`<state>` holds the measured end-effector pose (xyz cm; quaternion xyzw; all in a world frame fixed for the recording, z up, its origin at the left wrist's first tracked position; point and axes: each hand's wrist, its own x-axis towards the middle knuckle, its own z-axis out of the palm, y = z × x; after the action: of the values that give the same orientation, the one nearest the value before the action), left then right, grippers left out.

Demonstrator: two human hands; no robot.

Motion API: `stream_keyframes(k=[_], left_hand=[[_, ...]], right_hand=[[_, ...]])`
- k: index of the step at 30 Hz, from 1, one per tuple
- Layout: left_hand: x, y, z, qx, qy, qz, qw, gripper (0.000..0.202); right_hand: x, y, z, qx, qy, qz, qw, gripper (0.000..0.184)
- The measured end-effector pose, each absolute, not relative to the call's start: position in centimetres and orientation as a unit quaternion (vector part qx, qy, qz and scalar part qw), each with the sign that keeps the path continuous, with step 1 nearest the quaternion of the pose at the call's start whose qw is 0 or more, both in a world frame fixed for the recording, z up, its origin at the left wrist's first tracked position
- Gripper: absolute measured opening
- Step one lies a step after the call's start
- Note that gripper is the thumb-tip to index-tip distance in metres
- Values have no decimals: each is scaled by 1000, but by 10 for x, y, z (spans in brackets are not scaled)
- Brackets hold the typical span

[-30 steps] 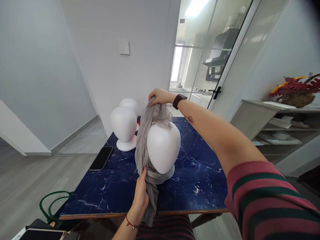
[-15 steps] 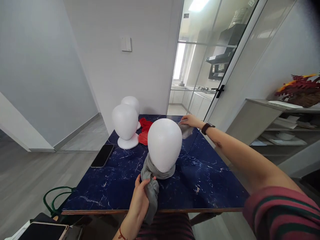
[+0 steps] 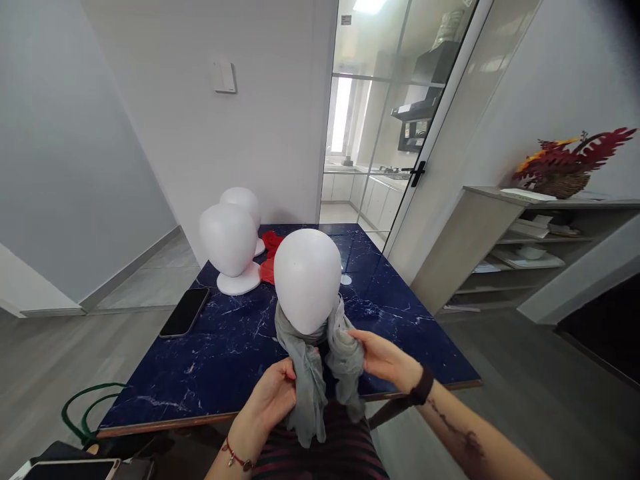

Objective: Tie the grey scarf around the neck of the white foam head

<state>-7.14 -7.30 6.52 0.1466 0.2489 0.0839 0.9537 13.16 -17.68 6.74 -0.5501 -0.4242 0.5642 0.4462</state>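
A white mannequin head (image 3: pixel 307 280) stands at the table's near side, with a grey scarf (image 3: pixel 310 393) draped round its neck. Both ends of the scarf hang forward over the table's front edge. On the left end, my left hand (image 3: pixel 273 397) is closed, thumb on top of the cloth. My right hand (image 3: pixel 385 360) pinches the right end just below the head. Part of the fingers of each hand is hidden behind the fabric.
Two more white mannequin heads, a nearer one (image 3: pixel 229 240) and one behind it (image 3: pixel 243 198), stand at the back left beside red cloth (image 3: pixel 270 257). A black phone (image 3: pixel 185 312) lies on the blue marbled table (image 3: pixel 220 373). A shelf unit (image 3: pixel 500 227) stands right.
My right hand has come from beyond the head round to its near right side, bringing the scarf's other end forward. My left hand keeps its end. The view has turned somewhat right.
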Motion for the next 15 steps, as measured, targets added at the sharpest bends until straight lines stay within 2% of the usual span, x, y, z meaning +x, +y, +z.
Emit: stream_keyframes(k=[4, 7, 10, 12, 15], left_hand=[[-67, -76, 72, 184, 242, 108, 947, 51], [-65, -77, 75, 158, 247, 85, 952, 41], [-62, -77, 72, 149, 271, 75, 948, 36], [-61, -76, 71, 150, 300, 90, 938, 34], [-60, -76, 69, 139, 331, 124, 925, 32]], right_hand=[[103, -181, 63, -486, -268, 597, 578, 14], [92, -189, 77, -481, -246, 544, 642, 28], [98, -195, 86, -524, -204, 443, 698, 41], [113, -198, 87, -575, -204, 390, 690, 50], [137, -209, 93, -680, -260, 321, 606, 67]])
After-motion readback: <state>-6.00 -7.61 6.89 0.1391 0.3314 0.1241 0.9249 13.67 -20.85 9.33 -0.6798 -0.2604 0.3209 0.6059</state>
